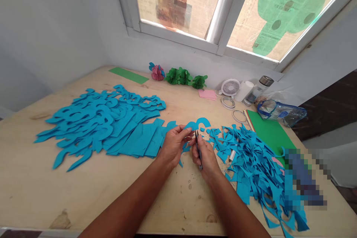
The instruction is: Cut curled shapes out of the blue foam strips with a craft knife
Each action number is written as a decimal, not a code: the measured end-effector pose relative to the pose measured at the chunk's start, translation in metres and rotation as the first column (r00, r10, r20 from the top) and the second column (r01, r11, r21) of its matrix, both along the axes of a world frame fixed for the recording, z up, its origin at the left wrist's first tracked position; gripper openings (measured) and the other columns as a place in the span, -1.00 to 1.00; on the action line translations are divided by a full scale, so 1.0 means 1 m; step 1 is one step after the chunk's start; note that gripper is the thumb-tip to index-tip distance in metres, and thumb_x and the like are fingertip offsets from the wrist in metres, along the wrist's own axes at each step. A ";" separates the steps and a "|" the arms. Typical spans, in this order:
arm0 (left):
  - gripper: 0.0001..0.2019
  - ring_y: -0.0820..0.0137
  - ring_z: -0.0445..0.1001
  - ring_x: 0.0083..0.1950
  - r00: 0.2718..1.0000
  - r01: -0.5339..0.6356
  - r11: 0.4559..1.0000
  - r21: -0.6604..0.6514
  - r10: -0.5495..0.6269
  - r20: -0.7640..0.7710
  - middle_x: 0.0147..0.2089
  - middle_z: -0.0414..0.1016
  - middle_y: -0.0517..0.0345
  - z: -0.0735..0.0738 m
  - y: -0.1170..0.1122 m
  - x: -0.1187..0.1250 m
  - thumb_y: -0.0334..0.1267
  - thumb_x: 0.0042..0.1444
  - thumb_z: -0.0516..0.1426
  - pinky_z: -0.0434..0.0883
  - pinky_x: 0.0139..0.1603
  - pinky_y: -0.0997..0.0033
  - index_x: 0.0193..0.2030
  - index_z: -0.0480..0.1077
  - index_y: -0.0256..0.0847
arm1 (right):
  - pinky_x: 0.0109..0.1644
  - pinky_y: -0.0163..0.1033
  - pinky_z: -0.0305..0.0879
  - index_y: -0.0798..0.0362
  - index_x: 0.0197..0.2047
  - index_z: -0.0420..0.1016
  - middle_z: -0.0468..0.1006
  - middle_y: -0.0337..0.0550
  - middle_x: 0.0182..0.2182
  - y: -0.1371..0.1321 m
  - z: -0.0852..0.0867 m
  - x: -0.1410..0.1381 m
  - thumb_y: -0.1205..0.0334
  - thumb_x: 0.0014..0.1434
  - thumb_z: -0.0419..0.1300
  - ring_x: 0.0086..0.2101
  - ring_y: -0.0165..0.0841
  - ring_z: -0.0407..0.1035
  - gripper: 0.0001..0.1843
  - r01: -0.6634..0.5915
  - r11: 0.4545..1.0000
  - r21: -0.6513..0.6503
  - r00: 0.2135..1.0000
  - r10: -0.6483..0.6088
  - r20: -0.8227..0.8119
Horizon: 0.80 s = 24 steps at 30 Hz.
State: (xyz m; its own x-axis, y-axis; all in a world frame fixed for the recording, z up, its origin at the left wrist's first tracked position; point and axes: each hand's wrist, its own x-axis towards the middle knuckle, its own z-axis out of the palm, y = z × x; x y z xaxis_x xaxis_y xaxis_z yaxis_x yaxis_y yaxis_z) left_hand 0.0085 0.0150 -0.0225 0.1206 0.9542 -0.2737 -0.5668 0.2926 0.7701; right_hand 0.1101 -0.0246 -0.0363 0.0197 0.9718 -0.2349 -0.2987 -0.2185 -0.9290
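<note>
Nearest the front edge, both forearms are reaching in over the bare wood of the table (111,193). Mid-table, the right hand (206,158) is wrapping its fingers around the scissors (199,147), whose blades seem to be standing slightly apart. Just beside it, the left hand (173,143) is pinching a curved blue piece (204,121) between thumb and fingers, and that piece is lying just beyond the blade tips. Snipping a curve seems to be the step in hand; the next move is probably calling for turning the paper while keeping fingertips off the blades.

Toward the right edge, blue scraps (251,156) are heaping up around a marker (232,155). Toward the left edge, blue sheets (139,139) are overlapping beside wavy cutouts (95,115).

Along the back edge, green paper flowers (184,77) are sitting left of a fan (230,87) and a bottle (255,93), while a green strip (128,75) is lying near the back left corner.
</note>
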 end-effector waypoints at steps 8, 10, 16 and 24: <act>-0.77 0.55 0.21 -0.58 0.997 0.042 0.996 0.076 -0.037 -0.071 -0.61 0.31 0.28 0.000 -0.003 0.005 -0.17 -0.20 0.29 0.19 -0.51 0.49 -0.56 0.36 -0.25 | -0.72 -0.38 -0.25 0.08 -0.50 0.35 0.16 -0.42 -0.78 0.000 -0.002 0.000 -0.25 0.05 0.13 -0.77 -0.58 -0.12 -0.49 0.006 0.999 0.049 0.999 -0.008 0.039; -0.78 0.53 0.21 -0.56 0.996 0.042 0.996 0.084 -0.035 -0.085 -0.61 0.31 0.27 0.001 -0.004 0.005 -0.18 -0.19 0.27 0.20 -0.50 0.49 -0.57 0.35 -0.24 | -0.72 -0.37 -0.26 0.08 -0.52 0.34 0.15 -0.42 -0.78 0.000 -0.003 -0.001 -0.24 0.06 0.12 -0.77 -0.58 -0.13 -0.49 0.015 0.998 0.053 0.999 -0.018 0.043; -0.77 0.53 0.16 -0.59 0.992 0.051 0.992 0.119 -0.036 -0.118 -0.66 0.25 0.29 0.005 -0.005 0.004 -0.20 -0.18 0.25 0.15 -0.52 0.47 -0.64 0.30 -0.22 | -0.71 -0.37 -0.26 0.07 -0.59 0.27 0.14 -0.41 -0.80 0.001 -0.003 -0.002 -0.24 0.06 0.12 -0.77 -0.58 -0.11 -0.47 0.035 0.998 0.050 0.997 -0.038 0.069; -0.78 0.52 0.19 -0.57 0.990 0.063 0.993 0.104 -0.048 -0.133 -0.65 0.25 0.28 0.006 -0.005 0.004 -0.19 -0.19 0.25 0.16 -0.54 0.49 -0.62 0.31 -0.23 | -0.72 -0.36 -0.28 0.06 -0.63 0.24 0.13 -0.41 -0.82 0.001 -0.003 -0.002 -0.29 0.04 0.10 -0.80 -0.59 -0.10 -0.43 0.026 0.999 0.034 0.996 -0.029 0.087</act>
